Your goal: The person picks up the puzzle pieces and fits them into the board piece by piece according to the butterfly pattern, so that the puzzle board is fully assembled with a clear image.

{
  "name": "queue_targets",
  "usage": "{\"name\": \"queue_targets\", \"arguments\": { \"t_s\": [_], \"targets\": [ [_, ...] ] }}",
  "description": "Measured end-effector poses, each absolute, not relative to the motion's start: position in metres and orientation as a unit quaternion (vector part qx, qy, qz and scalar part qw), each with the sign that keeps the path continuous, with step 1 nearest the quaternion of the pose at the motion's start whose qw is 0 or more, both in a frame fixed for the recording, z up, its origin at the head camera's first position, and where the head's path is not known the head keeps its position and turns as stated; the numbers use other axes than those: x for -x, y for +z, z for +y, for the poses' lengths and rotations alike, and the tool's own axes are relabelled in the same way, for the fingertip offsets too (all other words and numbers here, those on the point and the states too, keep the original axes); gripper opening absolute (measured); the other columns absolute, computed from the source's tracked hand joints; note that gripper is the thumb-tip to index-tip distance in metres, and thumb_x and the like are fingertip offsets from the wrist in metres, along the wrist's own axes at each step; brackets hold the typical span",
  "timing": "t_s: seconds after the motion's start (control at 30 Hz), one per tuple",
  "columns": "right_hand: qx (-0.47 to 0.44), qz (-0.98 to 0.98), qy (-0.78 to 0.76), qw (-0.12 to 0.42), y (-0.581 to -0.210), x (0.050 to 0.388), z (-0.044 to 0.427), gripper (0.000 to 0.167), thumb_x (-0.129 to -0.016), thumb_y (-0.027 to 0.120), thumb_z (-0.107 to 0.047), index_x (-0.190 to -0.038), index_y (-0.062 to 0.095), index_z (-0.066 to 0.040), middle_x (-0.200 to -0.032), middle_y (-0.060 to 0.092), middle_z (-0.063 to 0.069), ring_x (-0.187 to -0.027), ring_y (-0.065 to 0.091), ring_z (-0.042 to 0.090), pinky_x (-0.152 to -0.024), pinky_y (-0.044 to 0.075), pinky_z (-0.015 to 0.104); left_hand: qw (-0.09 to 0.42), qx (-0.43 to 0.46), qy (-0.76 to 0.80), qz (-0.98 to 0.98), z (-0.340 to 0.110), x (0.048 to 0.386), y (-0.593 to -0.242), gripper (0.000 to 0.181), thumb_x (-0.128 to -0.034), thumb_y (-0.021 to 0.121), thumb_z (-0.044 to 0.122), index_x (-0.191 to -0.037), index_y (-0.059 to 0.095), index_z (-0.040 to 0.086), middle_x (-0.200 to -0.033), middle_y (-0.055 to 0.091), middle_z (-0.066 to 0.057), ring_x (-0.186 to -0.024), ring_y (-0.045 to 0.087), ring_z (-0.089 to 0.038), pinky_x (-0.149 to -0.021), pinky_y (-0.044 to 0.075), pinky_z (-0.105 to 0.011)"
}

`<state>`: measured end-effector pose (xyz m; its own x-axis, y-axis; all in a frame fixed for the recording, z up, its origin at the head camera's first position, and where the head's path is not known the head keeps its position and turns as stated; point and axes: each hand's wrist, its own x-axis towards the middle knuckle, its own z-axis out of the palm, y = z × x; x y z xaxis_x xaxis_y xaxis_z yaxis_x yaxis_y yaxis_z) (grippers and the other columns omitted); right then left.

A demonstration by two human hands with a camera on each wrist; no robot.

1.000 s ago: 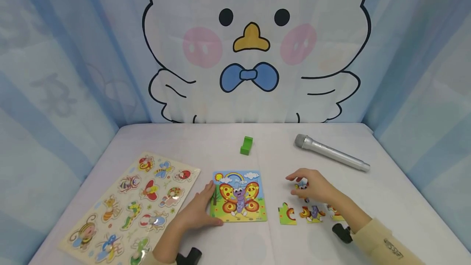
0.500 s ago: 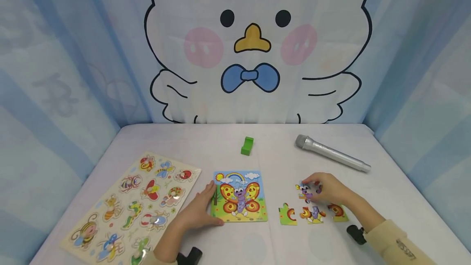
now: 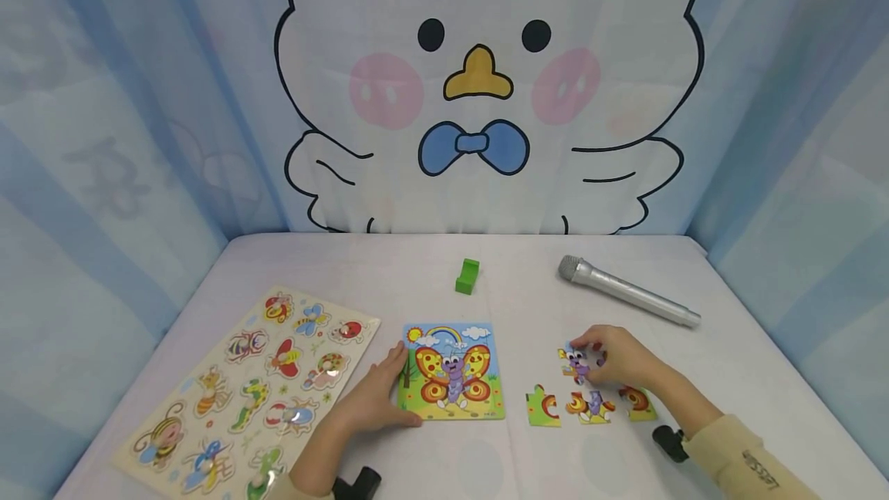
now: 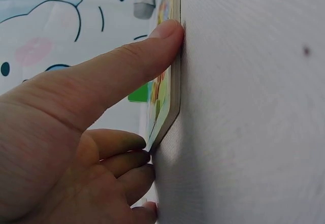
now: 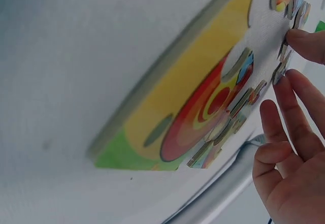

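A square butterfly puzzle [image 3: 454,384] lies in the middle of the table. My left hand [image 3: 375,392] rests at its lower left corner, thumb along the near edge and fingertips against the left edge. To the right, my right hand [image 3: 618,357] pinches a small jigsaw piece [image 5: 281,66] between thumb and fingers, low over the table. A purple butterfly-head piece [image 3: 575,363] shows by the fingertips. Nearer lie a green corner piece [image 3: 542,406], a butterfly-body piece [image 3: 591,407] and a wing corner piece [image 3: 637,403]. The fingers partly hide the pinched piece.
A large insect peg board [image 3: 243,392] lies on the left, close to the left forearm. At the back stand a green block [image 3: 468,276] and a silver microphone [image 3: 628,292]. A printed curtain hangs behind the table.
My right hand has moved right and toward me, its fingers closing on a piece, then stayed there. The wing corner piece came into fuller view. My left hand has not moved.
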<state>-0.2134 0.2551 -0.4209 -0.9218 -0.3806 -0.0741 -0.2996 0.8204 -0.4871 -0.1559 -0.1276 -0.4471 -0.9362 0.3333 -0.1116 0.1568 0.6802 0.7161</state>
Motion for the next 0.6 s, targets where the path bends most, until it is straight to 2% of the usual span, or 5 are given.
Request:
{"name": "queue_targets", "arguments": {
  "t_s": [0.3, 0.6],
  "targets": [
    [0.225, 0.941, -0.247, 0.059, -0.423, 0.218, 0.248, 0.045, -0.066, 0.079, -0.014, -0.108, 0.066, -0.005, -0.097, 0.060, -0.002, -0.087, 0.052, 0.017, -0.074, 0.048, 0.036, 0.122, -0.131, 0.378, 0.908, -0.127, 0.156, -0.446, 0.104, -0.0617, 0.083, 0.029, -0.139, 0.026, -0.009, -0.148, 0.016, -0.023, -0.135, 0.015, -0.038, -0.109, 0.011, -0.053],
    [0.251, 0.928, -0.270, 0.056, -0.421, 0.219, 0.223, 0.044, -0.067, 0.077, -0.012, -0.109, 0.065, -0.004, -0.097, 0.059, -0.002, -0.087, 0.052, 0.018, -0.074, 0.048, 0.036, 0.126, -0.132, 0.376, 0.908, -0.127, 0.156, -0.445, 0.104, -0.0621, 0.083, 0.029, -0.139, 0.025, -0.009, -0.148, 0.015, -0.023, -0.135, 0.015, -0.038, -0.109, 0.011, -0.053]
  ]
}}
